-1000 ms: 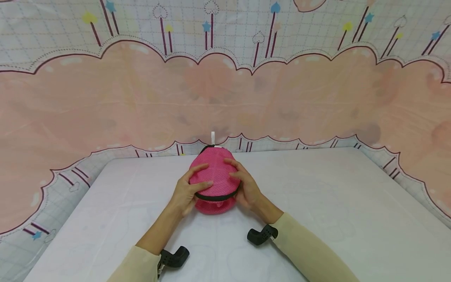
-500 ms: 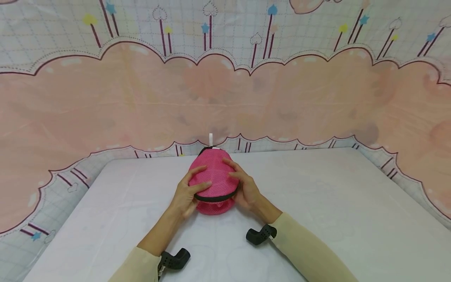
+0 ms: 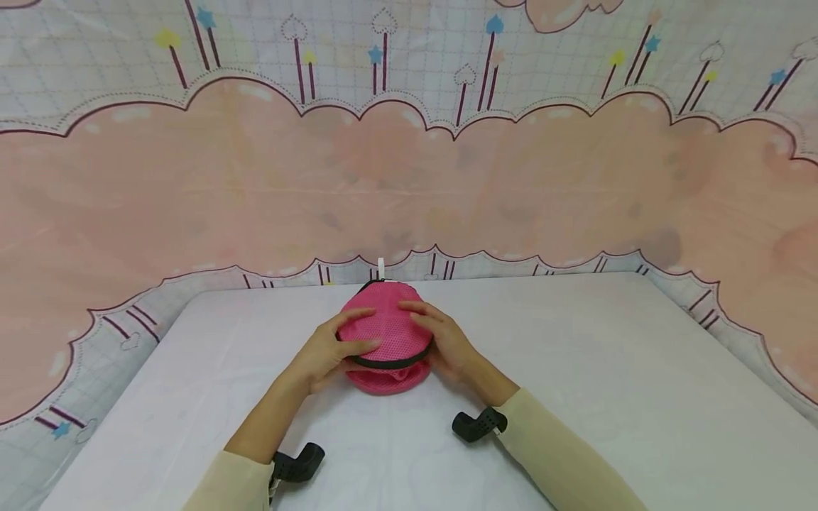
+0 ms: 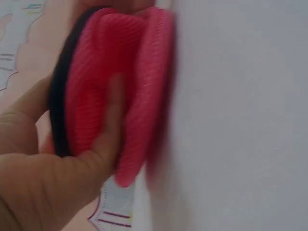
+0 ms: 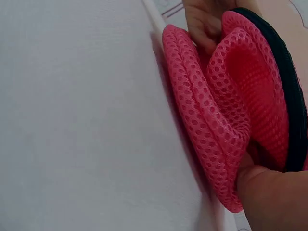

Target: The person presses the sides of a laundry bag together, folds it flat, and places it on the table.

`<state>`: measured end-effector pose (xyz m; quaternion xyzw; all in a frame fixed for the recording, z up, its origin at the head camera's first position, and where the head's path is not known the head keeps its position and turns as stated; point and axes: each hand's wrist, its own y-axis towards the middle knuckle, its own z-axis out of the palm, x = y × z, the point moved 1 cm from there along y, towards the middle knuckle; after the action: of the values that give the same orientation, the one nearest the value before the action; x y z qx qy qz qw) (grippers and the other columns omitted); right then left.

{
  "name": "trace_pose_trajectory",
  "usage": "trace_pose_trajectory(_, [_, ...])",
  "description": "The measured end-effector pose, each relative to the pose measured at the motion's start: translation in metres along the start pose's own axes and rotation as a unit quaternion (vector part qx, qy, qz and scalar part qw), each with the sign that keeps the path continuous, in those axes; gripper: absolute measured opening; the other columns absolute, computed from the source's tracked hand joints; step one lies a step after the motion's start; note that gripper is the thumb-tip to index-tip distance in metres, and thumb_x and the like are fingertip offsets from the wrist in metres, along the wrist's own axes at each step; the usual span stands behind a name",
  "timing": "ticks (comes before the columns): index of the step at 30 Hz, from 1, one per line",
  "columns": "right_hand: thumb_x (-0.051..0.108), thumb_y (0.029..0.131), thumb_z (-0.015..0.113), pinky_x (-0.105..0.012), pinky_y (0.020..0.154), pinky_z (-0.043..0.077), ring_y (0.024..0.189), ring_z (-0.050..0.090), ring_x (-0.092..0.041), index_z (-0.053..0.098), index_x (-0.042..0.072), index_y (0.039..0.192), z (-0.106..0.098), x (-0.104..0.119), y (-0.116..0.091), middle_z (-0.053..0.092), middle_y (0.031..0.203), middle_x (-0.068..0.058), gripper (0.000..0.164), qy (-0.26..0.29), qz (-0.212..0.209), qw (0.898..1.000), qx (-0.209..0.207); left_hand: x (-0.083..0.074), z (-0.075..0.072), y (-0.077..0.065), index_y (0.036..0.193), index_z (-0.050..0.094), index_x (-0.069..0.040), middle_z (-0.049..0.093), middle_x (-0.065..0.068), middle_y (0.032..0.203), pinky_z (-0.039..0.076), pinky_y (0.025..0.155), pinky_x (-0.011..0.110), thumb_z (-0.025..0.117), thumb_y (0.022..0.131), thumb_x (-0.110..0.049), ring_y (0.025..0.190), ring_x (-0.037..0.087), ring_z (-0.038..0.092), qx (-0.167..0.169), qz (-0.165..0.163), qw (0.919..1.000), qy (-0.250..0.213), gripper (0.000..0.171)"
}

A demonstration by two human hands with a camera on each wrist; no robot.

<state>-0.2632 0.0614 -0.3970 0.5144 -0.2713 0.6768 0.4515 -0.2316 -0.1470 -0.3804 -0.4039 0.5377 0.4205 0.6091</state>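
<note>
1. The rounded pink mesh pouch with black trim (image 3: 392, 328) is near the middle of the far edge of the white worktop (image 3: 575, 341).
2. The left hand (image 3: 326, 353) and right hand (image 3: 449, 344) grip opposite sides, fingers curved round it, probably to steady the soft mesh.

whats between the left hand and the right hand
A pink mesh pouch with a black trim band lies between the left hand and right hand, touched by both; the head view shows this.

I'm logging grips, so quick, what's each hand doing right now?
Left hand: closed, holding one side of the pink mesh bag.
Right hand: closed, holding the bag's opposite side.
</note>
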Motion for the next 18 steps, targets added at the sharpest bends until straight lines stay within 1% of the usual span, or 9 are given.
trace_pose_trajectory(4, [0.019, 0.098, 0.05, -0.042, 0.098, 0.044, 0.129, 0.037, -0.03, 0.055, 0.012, 0.134, -0.005, 0.008, -0.002, 0.038, 0.144, -0.006, 0.037, -0.074, 0.011, 0.997, -0.004, -0.011, -0.006, -0.004, 0.143, 0.043, -0.012, 0.033, 0.022, 0.137, 0.053, 0.083, 0.044, 0.071, 0.085, -0.006, 0.119, 0.037, 0.043, 0.009, -0.011, 0.9989, 0.045, 0.065])
trace_pose_trajectory(6, [0.02, 0.098, 0.051, -0.042, 0.096, 0.045, 0.128, 0.038, -0.029, 0.057, 0.016, 0.133, -0.007, 0.014, -0.003, 0.04, 0.143, -0.005, 0.036, -0.119, 0.023, 0.993, -0.011, -0.015, -0.008, -0.006, 0.143, 0.043, -0.012, 0.035, 0.023, 0.133, 0.054, 0.081, 0.043, 0.073, 0.084, -0.008, 0.116, 0.037, 0.046, 0.004, -0.015, 0.9974, 0.07, 0.066])
trace_pose_trajectory(8, [0.022, 0.098, 0.051, -0.043, 0.094, 0.047, 0.127, 0.04, -0.029, 0.058, 0.018, 0.132, -0.009, 0.02, -0.004, 0.041, 0.142, -0.004, 0.035, -0.169, 0.024, 0.985, -0.021, -0.018, -0.009, -0.007, 0.142, 0.044, -0.012, 0.036, 0.024, 0.13, 0.054, 0.08, 0.043, 0.074, 0.084, -0.009, 0.114, 0.037, 0.048, -0.003, -0.019, 0.996, 0.088, 0.065])
trace_pose_trajectory(10, [0.022, 0.098, 0.052, -0.041, 0.091, 0.049, 0.122, 0.046, -0.028, 0.059, 0.019, 0.131, -0.011, 0.025, -0.005, 0.047, 0.138, -0.005, 0.033, -0.23, 0.01, 0.973, -0.034, -0.021, -0.009, -0.007, 0.142, 0.044, -0.011, 0.039, 0.024, 0.128, 0.054, 0.08, 0.043, 0.07, 0.087, -0.01, 0.112, 0.036, 0.05, -0.011, -0.02, 0.9945, 0.102, 0.061])
trace_pose_trajectory(12, [0.02, 0.098, 0.053, -0.039, 0.088, 0.051, 0.117, 0.051, -0.028, 0.061, 0.017, 0.128, -0.012, 0.028, -0.005, 0.051, 0.134, -0.006, 0.031, -0.283, -0.016, 0.958, -0.047, -0.023, -0.011, -0.007, 0.142, 0.045, -0.01, 0.042, 0.025, 0.124, 0.055, 0.079, 0.043, 0.068, 0.09, -0.012, 0.107, 0.033, 0.052, -0.023, -0.02, 0.9921, 0.122, 0.057])
trace_pose_trajectory(14, [0.02, 0.098, 0.054, -0.038, 0.087, 0.051, 0.112, 0.055, -0.027, 0.062, 0.015, 0.127, -0.011, 0.031, -0.004, 0.055, 0.131, -0.006, 0.03, -0.331, -0.039, 0.941, -0.06, -0.027, -0.014, -0.007, 0.141, 0.045, -0.01, 0.043, 0.025, 0.121, 0.055, 0.078, 0.043, 0.065, 0.092, -0.015, 0.102, 0.032, 0.055, -0.04, -0.019, 0.9873, 0.152, 0.054])
trace_pose_trajectory(15, [0.02, 0.098, 0.055, -0.038, 0.086, 0.052, 0.11, 0.056, -0.026, 0.062, 0.015, 0.127, -0.011, 0.033, -0.004, 0.056, 0.129, -0.006, 0.03, -0.357, -0.05, 0.93, -0.069, -0.029, -0.016, -0.008, 0.141, 0.044, -0.01, 0.043, 0.025, 0.122, 0.055, 0.077, 0.043, 0.064, 0.093, -0.017, 0.099, 0.032, 0.057, -0.049, -0.015, 0.9839, 0.171, 0.053])
trace_pose_trajectory(16, [0.021, 0.097, 0.055, -0.038, 0.085, 0.052, 0.11, 0.056, -0.026, 0.061, 0.015, 0.127, -0.01, 0.034, -0.004, 0.056, 0.129, -0.006, 0.031, -0.38, -0.058, 0.92, -0.076, -0.031, -0.018, -0.008, 0.142, 0.044, -0.011, 0.042, 0.026, 0.123, 0.056, 0.076, 0.042, 0.065, 0.092, -0.019, 0.098, 0.031, 0.057, -0.061, -0.01, 0.9783, 0.198, 0.054])
trace_pose_trajectory(18, [0.022, 0.097, 0.056, -0.041, 0.086, 0.052, 0.112, 0.056, -0.028, 0.058, 0.014, 0.13, -0.007, 0.038, -0.004, 0.054, 0.131, -0.008, 0.034, -0.415, -0.069, 0.903, -0.087, -0.037, -0.022, -0.009, 0.143, 0.042, -0.011, 0.04, 0.027, 0.127, 0.056, 0.074, 0.04, 0.065, 0.092, -0.025, 0.094, 0.035, 0.06, -0.092, 0.007, 0.961, 0.261, 0.058])
